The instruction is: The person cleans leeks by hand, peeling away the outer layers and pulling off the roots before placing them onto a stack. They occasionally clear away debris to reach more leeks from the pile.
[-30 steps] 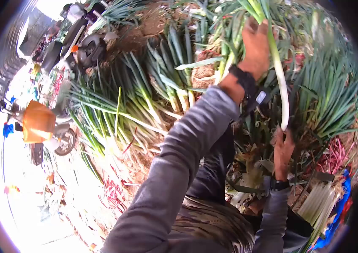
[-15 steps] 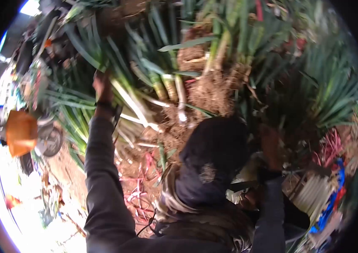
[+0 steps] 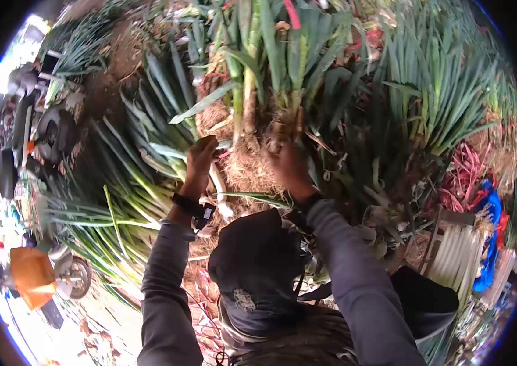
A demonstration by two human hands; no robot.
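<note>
My left hand [image 3: 200,166], a dark band and a small device on its wrist, has its fingers curled beside a pale green onion stalk [image 3: 217,185]. Whatever it may be pinching is hidden. My right hand [image 3: 290,169] closes at the rooty base of some upright green onions [image 3: 295,73]. Brown, shaggy roots [image 3: 249,165] fill the gap between the hands. To the left, a heap of green onions [image 3: 130,213] lies with its leaves fanned out. A dark-capped head [image 3: 257,268] shows below my hands and between my arms.
More green onions [image 3: 447,91] stand in bunches at the right. Pink ties [image 3: 466,174] lie near a blue cloth or bag [image 3: 487,238] and a slatted pale object [image 3: 453,256]. Far left are an orange box-like object [image 3: 32,277] beside a wheel [image 3: 78,277], and a parked vehicle [image 3: 57,131].
My left hand has moved right, away from the left heap, to beside the roots. My right hand has come up and left from the lower right to the upright onions. The view has shifted.
</note>
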